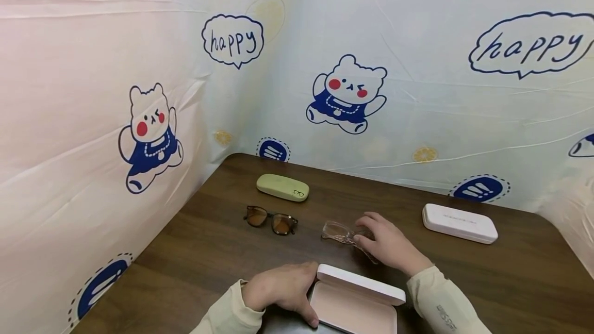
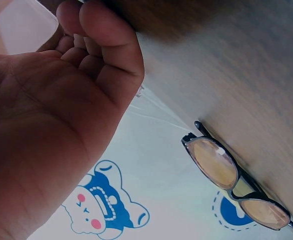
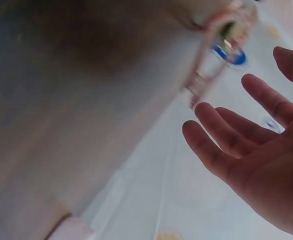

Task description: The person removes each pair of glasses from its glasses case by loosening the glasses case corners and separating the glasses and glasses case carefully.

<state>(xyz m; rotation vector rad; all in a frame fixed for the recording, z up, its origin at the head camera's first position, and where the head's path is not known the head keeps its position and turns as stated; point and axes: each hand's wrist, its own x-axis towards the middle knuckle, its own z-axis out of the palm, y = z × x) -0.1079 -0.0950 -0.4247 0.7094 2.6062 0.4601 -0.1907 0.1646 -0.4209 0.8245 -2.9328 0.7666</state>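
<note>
An open case (image 1: pixel 350 308), white outside and pale pink within, lies nearest on the worktop (image 1: pixel 199 272), with its lid raised along the far side. The left hand (image 1: pixel 285 285) holds its left end, the grip narrow between thumb and fingers. Beyond that lid are the clear glasses (image 1: pixel 336 231), lying near the middle; the lid stands between them and the inside of the case. The right hand (image 1: pixel 387 241) is over their right part and hides some of it; its grip is wide, fingers spread, and whether the fingertips touch the frame I cannot tell. Farther left lie dark-framed glasses (image 1: pixel 271 220) with brownish lenses, and just beyond them a closed green case (image 1: pixel 283 187). A closed white case (image 1: pixel 459 223) lies well to the right. That makes three cases, one open and two closed, and two pairs of glasses. A printed curtain (image 1: pixel 287 97) hangs around the left and far sides, showing two whole bears and two "happy" bubbles.
</note>
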